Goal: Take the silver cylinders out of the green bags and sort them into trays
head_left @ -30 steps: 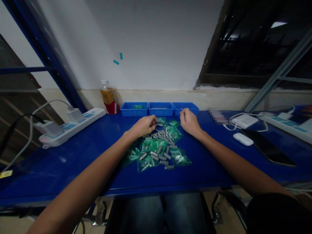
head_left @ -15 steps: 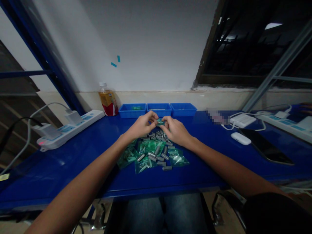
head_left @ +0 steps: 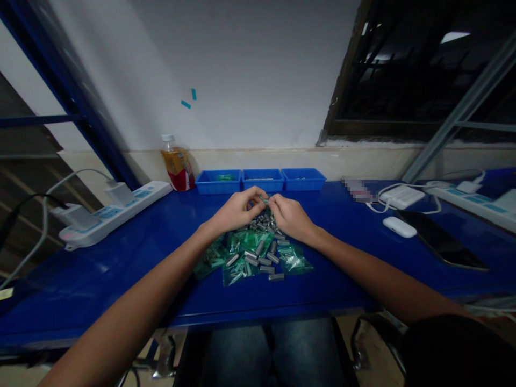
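Observation:
My left hand (head_left: 241, 209) and my right hand (head_left: 291, 216) meet over the far side of a pile on the blue table. Both are closed, pinching a small green plastic bag (head_left: 265, 200) between the fingertips; most of it is hidden by the fingers. Below them lie loose grey metal pieces (head_left: 252, 260), short and bar-like, with smaller metal parts (head_left: 264, 222) heaped under the hands. Among these are green zip bags: one at the right (head_left: 296, 260) and one at the front (head_left: 238, 271), both with small parts inside.
Three blue trays (head_left: 219, 186) stand in a row behind the hands, beside a drink bottle (head_left: 178, 165). Power strips lie at the left (head_left: 116, 214) and right (head_left: 484, 204). A white case (head_left: 399, 227) and a phone (head_left: 445, 244) rest on the right.
My hands have drawn closer together around the green bag, and less of it shows between the fingers. The pile below looks the same.

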Demonstrator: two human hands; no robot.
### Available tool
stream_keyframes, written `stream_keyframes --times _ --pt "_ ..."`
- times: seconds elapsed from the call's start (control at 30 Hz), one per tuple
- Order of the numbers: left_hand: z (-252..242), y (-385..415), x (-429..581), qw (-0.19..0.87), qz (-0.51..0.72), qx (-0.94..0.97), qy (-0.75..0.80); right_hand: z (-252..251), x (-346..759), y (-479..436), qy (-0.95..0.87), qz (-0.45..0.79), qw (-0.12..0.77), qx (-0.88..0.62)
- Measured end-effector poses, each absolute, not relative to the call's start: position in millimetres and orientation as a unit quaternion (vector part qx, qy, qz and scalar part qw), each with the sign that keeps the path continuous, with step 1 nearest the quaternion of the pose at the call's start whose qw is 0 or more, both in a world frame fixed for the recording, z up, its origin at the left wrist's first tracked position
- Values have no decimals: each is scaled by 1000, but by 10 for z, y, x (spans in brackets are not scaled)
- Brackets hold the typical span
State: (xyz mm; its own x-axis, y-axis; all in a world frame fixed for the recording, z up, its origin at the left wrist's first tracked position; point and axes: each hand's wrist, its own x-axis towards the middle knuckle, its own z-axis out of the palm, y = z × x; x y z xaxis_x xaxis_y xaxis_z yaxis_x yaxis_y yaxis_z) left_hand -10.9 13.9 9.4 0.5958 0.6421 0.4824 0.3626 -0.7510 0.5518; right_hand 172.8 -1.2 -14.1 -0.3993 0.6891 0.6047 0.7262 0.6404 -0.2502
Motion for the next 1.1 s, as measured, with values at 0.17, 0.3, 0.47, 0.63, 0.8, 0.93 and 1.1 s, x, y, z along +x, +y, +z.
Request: stream_keyframes --times 0.17,0.3,0.47,0.63,0.8,0.93,1.1 --pt "119 85 -111 85 309 902 288 -151 1723 -8 -840 -36 331 -428" --pt "100 113 -136 53 304 905 294 -156 1707 -26 -851 -30 322 -414" --pt "104 124 -147 70 328 894 297 -147 1721 -32 -848 -27 323 -420" --pt "95 103 -109 77 339 887 303 -136 1728 -38 -841 -29 322 -434" --pt "59 78 -56 95 354 877 310 -147 1712 -48 -838 -66 297 -453" --pt "29 89 -62 101 337 881 316 -161 1704 -41 -834 -89 263 -477" --pt "21 119 -99 52 320 894 310 -174 1704 -22 -832 -80 262 -482"
